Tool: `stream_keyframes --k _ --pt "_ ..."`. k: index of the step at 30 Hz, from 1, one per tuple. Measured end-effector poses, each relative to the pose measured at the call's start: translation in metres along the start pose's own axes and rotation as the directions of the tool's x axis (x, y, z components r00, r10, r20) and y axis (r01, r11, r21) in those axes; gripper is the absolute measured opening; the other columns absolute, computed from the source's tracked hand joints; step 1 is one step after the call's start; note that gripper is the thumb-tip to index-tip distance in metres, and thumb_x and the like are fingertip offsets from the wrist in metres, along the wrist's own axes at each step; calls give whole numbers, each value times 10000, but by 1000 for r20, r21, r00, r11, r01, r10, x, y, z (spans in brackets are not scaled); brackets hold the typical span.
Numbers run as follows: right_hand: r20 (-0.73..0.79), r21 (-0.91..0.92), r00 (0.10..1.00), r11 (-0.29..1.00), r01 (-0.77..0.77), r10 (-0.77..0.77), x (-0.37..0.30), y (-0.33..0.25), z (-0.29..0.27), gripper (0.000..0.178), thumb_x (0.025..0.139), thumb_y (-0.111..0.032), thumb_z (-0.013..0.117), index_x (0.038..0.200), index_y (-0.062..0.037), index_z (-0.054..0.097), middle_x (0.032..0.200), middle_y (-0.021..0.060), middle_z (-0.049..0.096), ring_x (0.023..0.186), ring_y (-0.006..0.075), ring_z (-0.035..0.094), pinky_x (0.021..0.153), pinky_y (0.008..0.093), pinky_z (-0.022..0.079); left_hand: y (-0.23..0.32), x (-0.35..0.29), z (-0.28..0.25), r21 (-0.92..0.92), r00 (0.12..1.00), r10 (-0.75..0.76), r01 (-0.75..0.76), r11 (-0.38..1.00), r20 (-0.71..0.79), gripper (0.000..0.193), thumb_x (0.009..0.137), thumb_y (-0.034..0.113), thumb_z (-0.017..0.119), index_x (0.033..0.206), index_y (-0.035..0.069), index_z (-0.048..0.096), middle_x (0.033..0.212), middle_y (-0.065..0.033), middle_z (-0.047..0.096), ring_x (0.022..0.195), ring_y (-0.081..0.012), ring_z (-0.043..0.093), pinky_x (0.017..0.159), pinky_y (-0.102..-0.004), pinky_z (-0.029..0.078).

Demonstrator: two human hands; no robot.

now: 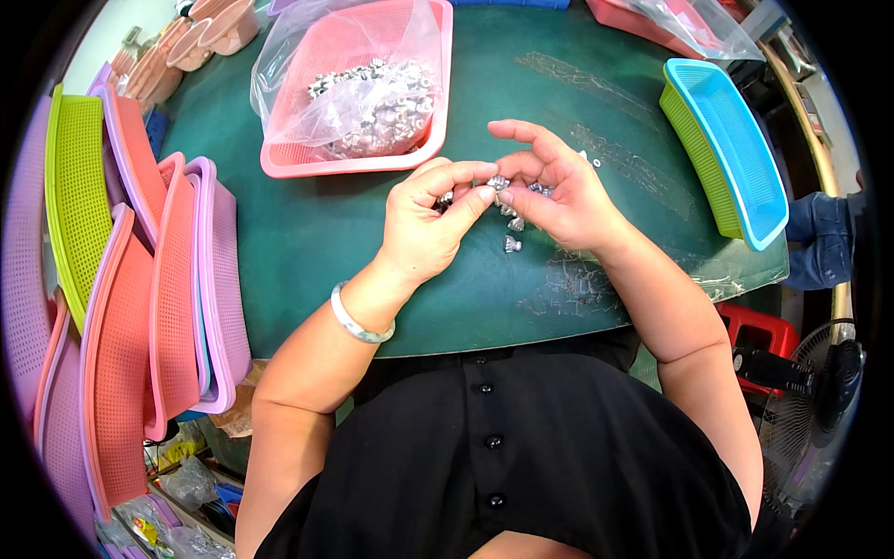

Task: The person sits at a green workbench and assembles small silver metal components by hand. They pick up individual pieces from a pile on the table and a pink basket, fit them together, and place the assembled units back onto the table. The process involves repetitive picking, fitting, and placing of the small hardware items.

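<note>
Above the green table, a small silver metal part (498, 183) is pinched between the thumb and index fingertips of my left hand (419, 219). More silver pieces (444, 199) show beneath the curled fingers of that hand. My right hand (570, 200) meets it from the other side, its thumb and a bent finger on the same part and its index finger raised off it. Several loose metal parts (513, 244) lie on the table below the fingertips, and others (540, 189) are partly hidden by my right hand.
A pink basket (445, 102) holds a clear bag of metal pieces beyond my left hand. Colourful baskets (177, 289) are stacked at left. Blue and green baskets (736, 154) stand nested at right. A fan (819, 391) and red stool (759, 326) are beside the table edge.
</note>
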State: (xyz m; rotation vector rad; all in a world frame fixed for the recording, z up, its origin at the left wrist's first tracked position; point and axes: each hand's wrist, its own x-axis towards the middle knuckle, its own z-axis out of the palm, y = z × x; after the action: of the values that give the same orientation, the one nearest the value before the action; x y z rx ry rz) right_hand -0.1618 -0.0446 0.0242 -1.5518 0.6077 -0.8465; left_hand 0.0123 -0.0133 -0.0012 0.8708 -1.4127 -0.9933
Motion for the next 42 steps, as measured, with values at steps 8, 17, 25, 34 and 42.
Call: stream_keyframes --k 8,17,25,34,42 --pt "39 113 992 985 -127 124 1 -5 0 491 821 -15 541 1273 -30 351 868 31 601 594 30 474 481 147 366 12 2 -1 -404 866 -486 488 773 117 130 868 153 559 928 40 582 731 -12 560 575 -29 426 464 -149 323" --pt "72 283 954 911 -300 292 5 -6 -7 438 803 -40 534 1216 -6 391 874 70 578 576 59 479 411 162 344 9 3 -5 -581 746 -623 622 525 235 115 869 185 547 883 71 550 694 18 481 573 -50 406 447 -159 298" --pt "112 498 955 816 -293 275 8 -3 -16 548 648 89 443 1188 22 383 972 132 521 592 96 497 396 177 353 12 4 -5 -614 676 -687 669 420 267 91 862 174 542 874 83 539 695 22 484 581 -59 411 468 -171 313" --pt "94 357 969 901 -246 227 7 -7 -13 551 667 68 457 1204 -2 357 975 113 523 612 81 510 414 170 364 9 2 -6 -598 713 -659 643 478 240 101 862 177 554 879 78 549 709 23 490 589 -62 419 481 -176 324" --pt "91 240 975 946 -217 200 6 -10 -11 535 709 32 507 1219 -28 355 994 85 510 648 60 500 461 160 390 9 1 -5 -563 739 -641 625 541 205 110 860 191 557 872 84 533 733 2 522 612 -78 460 485 -190 344"
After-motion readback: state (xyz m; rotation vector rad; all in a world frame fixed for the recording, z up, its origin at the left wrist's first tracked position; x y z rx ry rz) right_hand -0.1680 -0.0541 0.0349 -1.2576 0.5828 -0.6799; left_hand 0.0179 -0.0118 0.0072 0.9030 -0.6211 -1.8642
